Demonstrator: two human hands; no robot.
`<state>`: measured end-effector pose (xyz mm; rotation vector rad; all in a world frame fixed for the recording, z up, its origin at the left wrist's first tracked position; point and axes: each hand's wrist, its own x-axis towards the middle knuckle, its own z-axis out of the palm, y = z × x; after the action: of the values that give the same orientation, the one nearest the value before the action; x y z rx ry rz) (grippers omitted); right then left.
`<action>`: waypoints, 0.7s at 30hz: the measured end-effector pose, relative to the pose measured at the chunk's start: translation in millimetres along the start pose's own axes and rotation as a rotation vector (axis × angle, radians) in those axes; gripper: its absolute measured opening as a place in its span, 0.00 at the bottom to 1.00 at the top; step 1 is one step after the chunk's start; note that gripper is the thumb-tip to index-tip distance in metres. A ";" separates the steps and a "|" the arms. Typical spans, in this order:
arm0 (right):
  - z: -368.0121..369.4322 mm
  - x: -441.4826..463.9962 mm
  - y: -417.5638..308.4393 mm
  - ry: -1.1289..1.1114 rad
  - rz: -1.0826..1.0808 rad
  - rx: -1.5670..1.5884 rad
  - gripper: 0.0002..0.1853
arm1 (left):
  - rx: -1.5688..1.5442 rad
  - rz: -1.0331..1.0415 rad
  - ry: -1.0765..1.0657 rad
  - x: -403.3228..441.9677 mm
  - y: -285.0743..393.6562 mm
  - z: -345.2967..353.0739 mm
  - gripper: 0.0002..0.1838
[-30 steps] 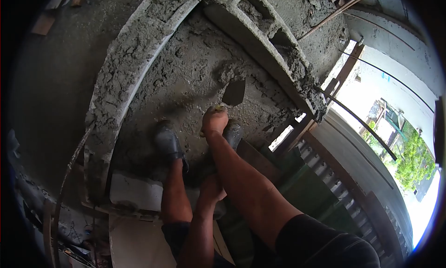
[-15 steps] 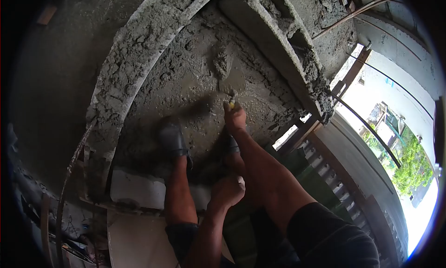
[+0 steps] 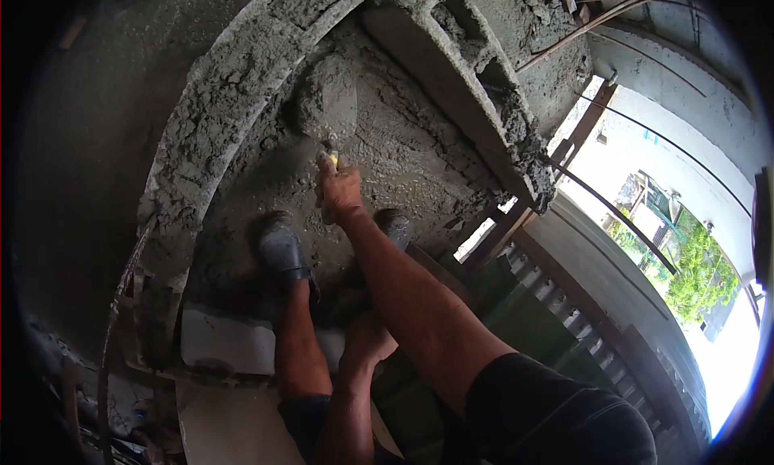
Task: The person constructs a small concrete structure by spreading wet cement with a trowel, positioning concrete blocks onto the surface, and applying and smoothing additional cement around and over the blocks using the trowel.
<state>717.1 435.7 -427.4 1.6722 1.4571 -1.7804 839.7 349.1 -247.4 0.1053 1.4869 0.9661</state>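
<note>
My right hand (image 3: pixel 339 189) is closed around the handle of a trowel (image 3: pixel 340 114), and a bit of yellow shows at the grip. The trowel's blade lies against wet grey mortar (image 3: pixel 395 158), beside a heaped lump of it near the curved wall. Lower down, my left hand (image 3: pixel 368 337) is curled closed in front of my shins, partly behind my right forearm. What it holds, if anything, is hidden. Both my shoes (image 3: pixel 280 243) stand in the mortar bed.
A curved, mortar-covered wall edge (image 3: pixel 197 118) bounds the left. Hollow concrete blocks (image 3: pixel 484 70) border the right, with thin rods (image 3: pixel 588 33) beyond. Green corrugated sheeting (image 3: pixel 516 304) lies low on the right; a pale board (image 3: pixel 230 417) is at the bottom.
My right hand has moved left and slightly up with the trowel, which is now beside the mortar lump near the curved wall. My left hand has shifted slightly left. The view has shifted a little.
</note>
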 end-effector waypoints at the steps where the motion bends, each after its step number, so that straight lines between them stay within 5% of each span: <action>1: -5.7 -5.2 -0.5 -0.059 -0.025 0.035 0.15 | 0.001 0.014 -0.002 2.6 -8.0 2.6 0.24; 4: -28.5 -19.2 -1.8 -0.157 -0.103 0.116 0.16 | 0.101 0.002 -0.124 7.8 -10.1 -0.4 0.21; 6: -52.5 -31.9 -13.8 -0.234 -0.133 -0.030 0.16 | 0.120 -0.207 -0.192 8.2 8.9 -13.9 0.19; 13: -168.4 -126.2 -124.0 -0.323 -0.286 -0.237 0.14 | 0.247 -0.269 -0.022 -20.8 9.3 -11.8 0.17; 14: -193.4 -116.9 -118.5 -0.189 -0.976 -0.712 0.12 | 0.170 -0.310 0.099 -49.9 56.2 -31.6 0.18; 15: -211.2 -134.5 -133.7 -0.178 -0.812 -0.641 0.13 | 0.090 -0.351 0.219 -69.6 84.9 -42.2 0.19; 16: -224.4 -153.2 -161.2 -0.168 -0.426 -0.439 0.14 | 0.107 -0.355 0.234 -81.4 74.4 -42.6 0.19; 18: -248.2 -161.3 -176.6 0.050 -0.592 -0.586 0.14 | 0.327 -0.086 0.417 -119.7 30.7 -33.5 0.29; 21: -263.6 -146.2 -180.5 0.329 -0.776 -0.835 0.17 | 0.467 -0.282 0.403 -193.2 48.1 -19.4 0.40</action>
<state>768.8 667.1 -168.1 1.0210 2.7438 -0.8480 838.9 255.9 -70.3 0.0350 2.0190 0.4116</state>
